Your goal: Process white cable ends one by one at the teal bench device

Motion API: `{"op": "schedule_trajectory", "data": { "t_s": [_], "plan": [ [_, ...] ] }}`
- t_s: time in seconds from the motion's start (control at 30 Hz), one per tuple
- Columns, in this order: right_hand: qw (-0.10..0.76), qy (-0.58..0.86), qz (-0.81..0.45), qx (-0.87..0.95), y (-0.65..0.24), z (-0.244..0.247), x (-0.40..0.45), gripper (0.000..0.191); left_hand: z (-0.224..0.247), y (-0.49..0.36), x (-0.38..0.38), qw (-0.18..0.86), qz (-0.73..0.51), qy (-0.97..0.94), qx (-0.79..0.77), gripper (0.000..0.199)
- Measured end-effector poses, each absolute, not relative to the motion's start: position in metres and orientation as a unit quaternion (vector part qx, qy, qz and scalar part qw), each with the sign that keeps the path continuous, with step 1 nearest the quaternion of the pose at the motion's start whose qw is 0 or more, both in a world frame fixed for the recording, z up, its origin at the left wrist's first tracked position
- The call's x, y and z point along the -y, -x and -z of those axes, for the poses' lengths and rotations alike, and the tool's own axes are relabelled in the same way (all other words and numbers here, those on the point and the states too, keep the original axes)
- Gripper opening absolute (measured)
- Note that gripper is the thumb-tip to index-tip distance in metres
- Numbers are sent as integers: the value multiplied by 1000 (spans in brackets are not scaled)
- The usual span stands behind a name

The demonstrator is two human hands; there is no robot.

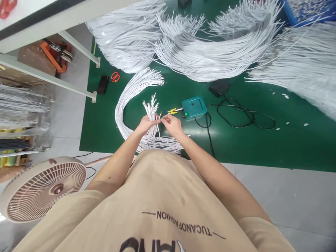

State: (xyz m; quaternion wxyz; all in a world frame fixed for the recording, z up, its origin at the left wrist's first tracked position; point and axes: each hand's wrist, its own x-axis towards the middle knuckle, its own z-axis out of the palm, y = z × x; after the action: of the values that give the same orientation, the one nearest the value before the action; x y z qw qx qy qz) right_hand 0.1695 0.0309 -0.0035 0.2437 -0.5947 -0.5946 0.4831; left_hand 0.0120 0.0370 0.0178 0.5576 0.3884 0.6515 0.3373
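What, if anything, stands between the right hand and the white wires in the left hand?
Nothing visible does. The right hand is close beside the left hand, which grips the white wires. The teal box lies beyond the right hand, not between them.

wire blankets the far side of a glossy green worktop (262, 147) — a left sheaf (128, 42), a curved middle sheaf (210, 63) and a right sheaf (301, 59), all white, with a blue tray (288, 13) in the far right corner. nearer the front edge, a smaller white bundle (120, 108) lies bent in a c-shape. a black phone-like slab (103, 84) and red-handled scissors (115, 77) rest at left. to the bundle's right lie a teal device (194, 107) and a looping black cord (233, 126) — white scraps (285, 96) dot the surface beyond.
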Motion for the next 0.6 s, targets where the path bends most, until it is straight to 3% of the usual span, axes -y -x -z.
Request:
{"op": "schedule_trajectory", "data": {
  "t_s": [0.13, 0.23, 0.33, 0.4, 0.6],
  "plan": [
    [329, 579, -579, 470, -156, -6, -43, 16, -21, -13, -34, 559, -321, -401, -651, 36],
    [436, 517, -671, 303, -156, -12, -53, 21, -23, -9, -33, 581, -312, -402, -635, 35],
    [515, 485, -674, 212, -163, -22, -59, 29, -26, -3, -34, 590, -316, -396, -629, 35],
    [505, 517, -648, 242, -164, -26, -58, 31, -26, 1, -34, 590, -317, -395, -629, 35],
    [351, 632, -569, 392, -145, -21, -35, 31, -21, 6, -34, 581, -313, -422, -622, 32]
  ]
}}
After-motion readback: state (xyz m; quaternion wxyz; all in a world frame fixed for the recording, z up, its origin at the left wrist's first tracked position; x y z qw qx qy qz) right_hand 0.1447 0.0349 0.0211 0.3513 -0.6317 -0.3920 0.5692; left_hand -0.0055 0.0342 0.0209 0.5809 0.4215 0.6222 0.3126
